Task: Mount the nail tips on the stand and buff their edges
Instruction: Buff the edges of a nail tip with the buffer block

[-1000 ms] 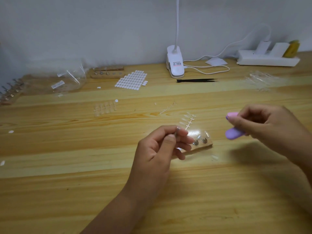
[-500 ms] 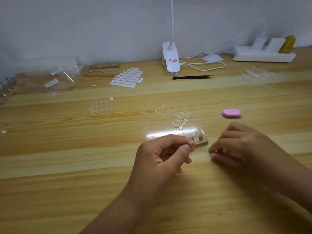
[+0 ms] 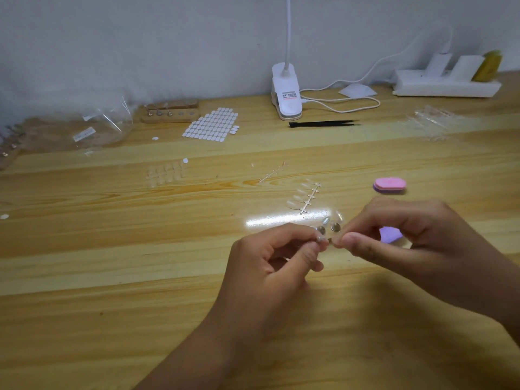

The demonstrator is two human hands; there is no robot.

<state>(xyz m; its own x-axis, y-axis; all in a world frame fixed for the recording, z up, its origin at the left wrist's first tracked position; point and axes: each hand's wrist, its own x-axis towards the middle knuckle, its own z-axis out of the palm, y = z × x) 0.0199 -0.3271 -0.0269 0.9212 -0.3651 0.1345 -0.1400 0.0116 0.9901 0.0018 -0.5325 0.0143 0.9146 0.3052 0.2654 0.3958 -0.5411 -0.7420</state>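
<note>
My left hand (image 3: 267, 266) pinches a small metal holder peg (image 3: 321, 239) between thumb and forefinger, just above the table. The thumb and forefinger of my right hand (image 3: 408, 240) are pinched together right against that peg, on what looks like a tiny clear nail tip; it is too small to see well. Just behind the fingertips lies the wooden stand (image 3: 334, 227) with round metal sockets, partly hidden by both hands. A strip of clear nail tips (image 3: 305, 197) lies beyond it. The pink and purple buffer block (image 3: 389, 184) rests on the table, far right of the strip.
An empty tip sprue (image 3: 273, 173), loose clear tips (image 3: 164, 173), a sheet of white adhesive tabs (image 3: 211, 125) and black tweezers (image 3: 323, 123) lie further back. A clamp lamp (image 3: 287, 94), power strip (image 3: 444, 85), second wooden stand (image 3: 170, 111) and plastic bag (image 3: 98, 128) line the wall.
My right hand set the buffer block down on the table, reached to the tabletop beside the stand, then rose to meet my left hand's fingertips. My left hand kept hold of the peg.
</note>
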